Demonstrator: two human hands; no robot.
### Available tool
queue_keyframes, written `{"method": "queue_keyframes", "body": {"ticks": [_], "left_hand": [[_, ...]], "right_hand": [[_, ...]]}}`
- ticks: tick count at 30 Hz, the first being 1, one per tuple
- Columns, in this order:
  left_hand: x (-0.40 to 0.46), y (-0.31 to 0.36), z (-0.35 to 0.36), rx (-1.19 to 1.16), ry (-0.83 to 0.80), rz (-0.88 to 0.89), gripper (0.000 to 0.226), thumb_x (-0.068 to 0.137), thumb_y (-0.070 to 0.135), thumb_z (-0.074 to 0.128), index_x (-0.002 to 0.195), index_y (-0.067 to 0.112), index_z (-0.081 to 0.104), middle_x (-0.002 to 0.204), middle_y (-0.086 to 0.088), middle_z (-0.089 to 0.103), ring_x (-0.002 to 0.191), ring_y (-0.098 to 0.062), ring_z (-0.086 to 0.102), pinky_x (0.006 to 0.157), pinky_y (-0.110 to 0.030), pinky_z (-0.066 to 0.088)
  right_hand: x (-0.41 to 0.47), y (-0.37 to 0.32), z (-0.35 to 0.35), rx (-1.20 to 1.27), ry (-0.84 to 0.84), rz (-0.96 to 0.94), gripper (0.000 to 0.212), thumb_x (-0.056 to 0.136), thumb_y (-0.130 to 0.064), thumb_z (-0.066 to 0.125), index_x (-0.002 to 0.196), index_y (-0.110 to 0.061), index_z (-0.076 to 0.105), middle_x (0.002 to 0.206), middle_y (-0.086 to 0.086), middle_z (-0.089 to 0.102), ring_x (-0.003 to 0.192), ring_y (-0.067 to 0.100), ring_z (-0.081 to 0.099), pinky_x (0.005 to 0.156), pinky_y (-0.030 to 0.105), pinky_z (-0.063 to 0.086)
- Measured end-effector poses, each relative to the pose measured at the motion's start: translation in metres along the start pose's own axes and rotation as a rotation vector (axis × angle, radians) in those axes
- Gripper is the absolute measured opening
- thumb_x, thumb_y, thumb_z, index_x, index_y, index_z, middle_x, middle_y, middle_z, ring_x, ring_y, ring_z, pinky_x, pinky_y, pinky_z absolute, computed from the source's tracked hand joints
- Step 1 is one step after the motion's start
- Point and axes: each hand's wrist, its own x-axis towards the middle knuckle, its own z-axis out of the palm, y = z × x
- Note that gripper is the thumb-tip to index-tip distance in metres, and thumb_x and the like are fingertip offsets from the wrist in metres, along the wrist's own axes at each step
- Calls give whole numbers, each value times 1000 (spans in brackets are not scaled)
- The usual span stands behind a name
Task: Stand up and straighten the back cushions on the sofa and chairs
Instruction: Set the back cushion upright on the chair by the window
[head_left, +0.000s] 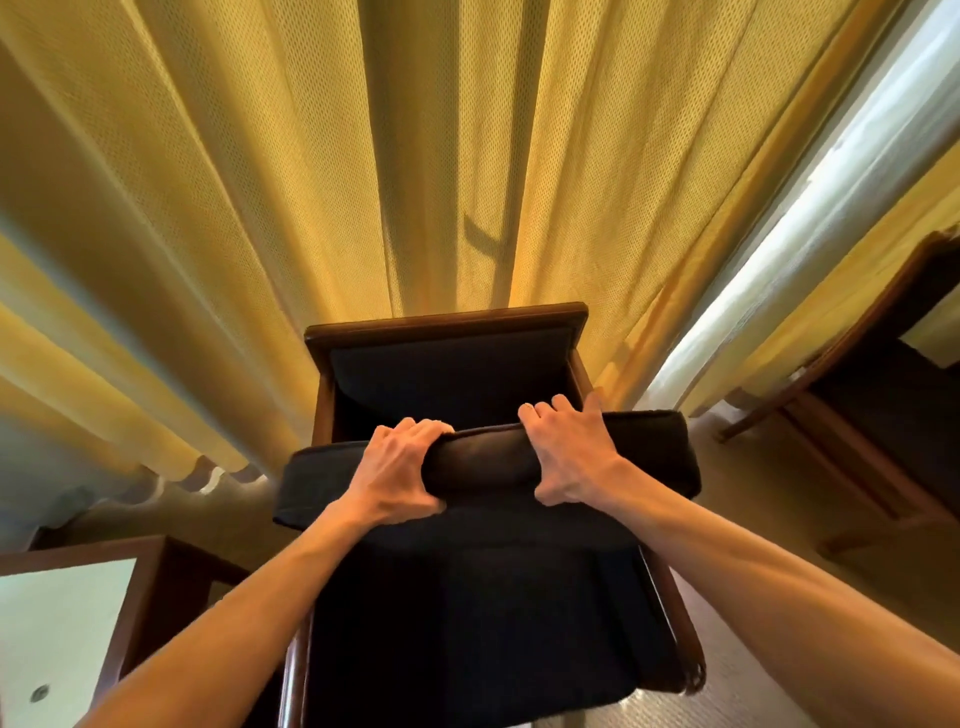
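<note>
A dark wooden armchair (447, 325) with a dark padded back and seat stands below me against the yellow curtains. A dark back cushion (483, 457) is lifted clear of the chair's back and held crosswise over the seat, wider than the frame. My left hand (397, 470) grips its top edge left of the middle, fingers curled over the far side. My right hand (569, 449) grips the same edge right of the middle. The lower part of the cushion merges with the dark seat (483, 623).
Yellow curtains (260, 182) hang close behind the chair, with a bright gap of sheer fabric (810, 218) at right. A second dark wooden chair (893, 374) stands at the right edge. A wooden side table with a pale top (62, 623) is at lower left.
</note>
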Motion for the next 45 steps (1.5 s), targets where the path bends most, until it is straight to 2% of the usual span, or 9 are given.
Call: {"method": "queue_keyframes", "body": {"ticks": [7, 17, 22, 25, 27, 29, 33, 39, 45], "left_hand": [[4, -12, -15, 106, -64, 37, 75, 59, 51, 70, 127, 30, 47, 118, 11, 59, 98, -9, 47, 82, -34, 38], [37, -25, 58, 183, -202, -111, 76, 63, 46, 70, 133, 32, 44, 116, 10, 54, 104, -16, 46, 86, -35, 41], [65, -38, 77, 168, -210, -119, 89, 54, 51, 72, 136, 30, 42, 121, 8, 51, 108, -19, 45, 92, -36, 38], [63, -60, 74, 238, -250, -174, 112, 46, 65, 69, 145, 28, 31, 131, 5, 49, 120, -22, 45, 103, -45, 34], [59, -78, 73, 325, -301, -255, 119, 43, 66, 69, 147, 27, 26, 128, 2, 50, 118, -24, 48, 103, -47, 34], [66, -84, 70, 365, -342, -299, 112, 45, 61, 72, 143, 29, 28, 123, 3, 50, 114, -22, 49, 100, -45, 36], [98, -83, 58, 404, -324, -240, 102, 50, 58, 71, 140, 29, 34, 120, 4, 54, 113, -20, 50, 93, -42, 36], [142, -93, 41, 448, -173, -218, 97, 52, 58, 74, 138, 29, 41, 116, 2, 57, 108, -22, 53, 92, -45, 37], [150, -102, 59, 488, -231, -286, 98, 51, 57, 75, 139, 29, 41, 118, 0, 57, 110, -24, 52, 91, -48, 37]], "right_hand": [[17, -3, 24, 178, 39, -17, 83, 59, -36, 79, 130, -22, 39, 120, -2, 51, 118, 24, 44, 101, 63, 34], [73, 24, 109, 209, -42, -82, 82, 61, -36, 79, 131, -24, 37, 128, -2, 47, 122, 25, 41, 103, 63, 30], [100, 45, 141, 218, -29, -65, 98, 56, -45, 79, 138, -23, 31, 135, 0, 42, 127, 27, 40, 107, 66, 23], [113, 54, 147, 166, -67, -87, 123, 55, -55, 81, 151, -25, 10, 149, 8, 30, 136, 31, 32, 108, 67, 20], [126, 52, 146, 145, -86, -99, 127, 57, -52, 82, 153, -26, 2, 148, 11, 30, 135, 35, 32, 107, 68, 20], [137, 54, 144, 151, -76, -111, 116, 60, -48, 80, 150, -25, 12, 140, 9, 39, 129, 33, 39, 106, 66, 25], [151, 76, 138, 197, 13, -114, 96, 59, -50, 78, 139, -24, 31, 130, 1, 48, 119, 26, 47, 100, 57, 35], [189, 103, 128, 186, 157, -104, 94, 55, -53, 79, 134, -24, 37, 126, 1, 52, 114, 26, 50, 96, 55, 39], [208, 101, 141, 182, 101, -78, 95, 57, -51, 79, 136, -24, 33, 129, 0, 50, 119, 25, 49, 101, 60, 34]]}}
